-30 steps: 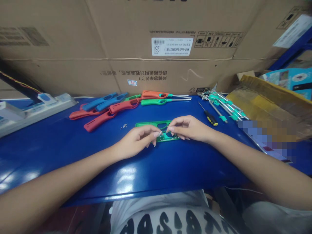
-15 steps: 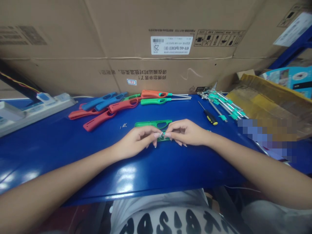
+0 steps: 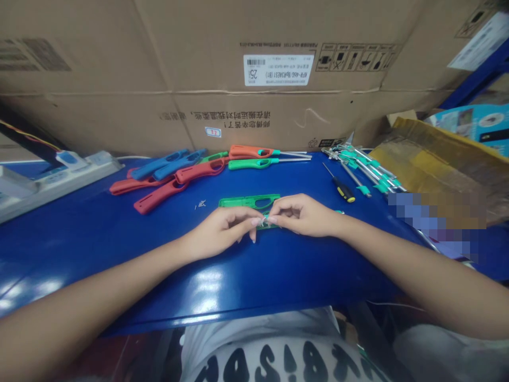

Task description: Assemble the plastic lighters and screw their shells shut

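Note:
My left hand (image 3: 221, 232) and my right hand (image 3: 305, 214) meet at the middle of the table, thumbs and fingertips pinched together. Between them is a small teal and whitish part (image 3: 265, 218), mostly covered by the fingers, so its kind does not show. Just beyond the fingers lies a green lighter casing half (image 3: 238, 202) with a loop-shaped trigger opening. Under my fingertips, a second green casing piece (image 3: 273, 226) is partly hidden. Left of the casing is a little heap of tiny metal bits (image 3: 201, 203), too small to name.
Red lighter handles (image 3: 159, 196), blue ones (image 3: 170, 164), an orange lighter (image 3: 248, 153) and a green lighter (image 3: 250, 164) lie at the back. On the right are a screwdriver (image 3: 342, 190), several metal tubes with teal ends (image 3: 369, 172) and a taped carton (image 3: 437, 164). A power strip (image 3: 79, 180) sits left.
The view has shifted slightly. My fingers have moved only a little around the small part, and the right hand's lower fingers are now more tucked in.

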A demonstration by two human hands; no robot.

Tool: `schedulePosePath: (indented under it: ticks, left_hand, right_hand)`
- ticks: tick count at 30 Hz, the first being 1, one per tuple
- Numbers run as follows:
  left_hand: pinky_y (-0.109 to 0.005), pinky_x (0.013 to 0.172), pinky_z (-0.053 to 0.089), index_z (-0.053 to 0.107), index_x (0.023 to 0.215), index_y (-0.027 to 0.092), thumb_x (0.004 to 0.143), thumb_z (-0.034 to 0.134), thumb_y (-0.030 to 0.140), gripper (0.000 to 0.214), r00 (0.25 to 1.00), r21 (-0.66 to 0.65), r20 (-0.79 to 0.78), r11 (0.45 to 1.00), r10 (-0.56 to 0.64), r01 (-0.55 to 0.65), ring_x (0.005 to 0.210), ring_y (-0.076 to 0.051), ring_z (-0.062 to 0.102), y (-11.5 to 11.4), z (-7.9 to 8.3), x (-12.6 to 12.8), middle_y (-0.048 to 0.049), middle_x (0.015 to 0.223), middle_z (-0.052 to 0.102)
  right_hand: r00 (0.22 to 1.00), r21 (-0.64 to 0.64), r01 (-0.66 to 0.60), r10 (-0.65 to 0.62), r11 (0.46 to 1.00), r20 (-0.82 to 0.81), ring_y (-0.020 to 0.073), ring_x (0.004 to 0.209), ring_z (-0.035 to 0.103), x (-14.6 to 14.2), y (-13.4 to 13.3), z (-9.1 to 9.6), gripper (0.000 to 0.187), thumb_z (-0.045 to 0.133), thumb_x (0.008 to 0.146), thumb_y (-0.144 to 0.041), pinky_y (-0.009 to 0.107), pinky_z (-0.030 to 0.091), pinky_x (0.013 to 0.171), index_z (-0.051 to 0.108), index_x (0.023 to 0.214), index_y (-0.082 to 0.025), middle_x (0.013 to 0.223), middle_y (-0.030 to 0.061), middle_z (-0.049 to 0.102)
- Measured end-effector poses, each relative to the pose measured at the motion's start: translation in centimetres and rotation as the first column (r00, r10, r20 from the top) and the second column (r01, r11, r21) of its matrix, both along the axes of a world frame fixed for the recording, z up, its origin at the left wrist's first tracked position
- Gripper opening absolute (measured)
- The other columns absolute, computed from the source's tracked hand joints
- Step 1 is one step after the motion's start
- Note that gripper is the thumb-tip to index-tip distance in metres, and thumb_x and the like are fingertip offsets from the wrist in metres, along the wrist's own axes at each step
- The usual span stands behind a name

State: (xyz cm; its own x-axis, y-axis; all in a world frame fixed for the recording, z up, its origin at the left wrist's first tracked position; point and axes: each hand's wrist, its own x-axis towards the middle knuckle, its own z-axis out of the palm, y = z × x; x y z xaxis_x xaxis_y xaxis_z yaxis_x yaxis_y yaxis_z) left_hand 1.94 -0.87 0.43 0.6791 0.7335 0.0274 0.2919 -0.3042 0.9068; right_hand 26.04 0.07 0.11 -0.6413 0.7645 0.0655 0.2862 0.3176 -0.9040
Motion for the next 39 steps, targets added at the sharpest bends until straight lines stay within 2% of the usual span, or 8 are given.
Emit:
schedulePosePath:
  ticks: [11,39]
  left_hand:
    - [-0.022,0.059,0.047,0.071,0.116,0.015,0.101,0.054,0.042,0.036,1.0,-0.003,-0.008,1.0,-0.021,0.021,0.065,-0.012,0.058,0.17,-0.27,-0.2,-0.0048,0.081,0.073]
    - [-0.021,0.057,0.045,0.072,0.106,0.015,0.1,0.054,0.04,0.032,0.999,-0.002,-0.03,1.0,-0.014,0.014,0.064,-0.012,0.056,0.0,0.14,0.11,-0.0038,0.079,0.072]
  right_hand:
    - [0.998,0.047,-0.046,0.043,0.998,0.051,0.0135,0.073,0.057,0.31,0.03,-0.11,0.026,0.063,0.093,-0.039,0.026,0.045,0.068,0.07,0.088,-0.015,0.083,0.0042,0.068]
    - [0.998,0.077,-0.053,0.05,0.996,0.039,0.0128,0.073,0.054,-0.01,-0.01,-0.05,0.024,0.061,0.094,-0.037,0.025,0.044,0.068,0.068,0.086,-0.016,0.081,0.0025,0.066]
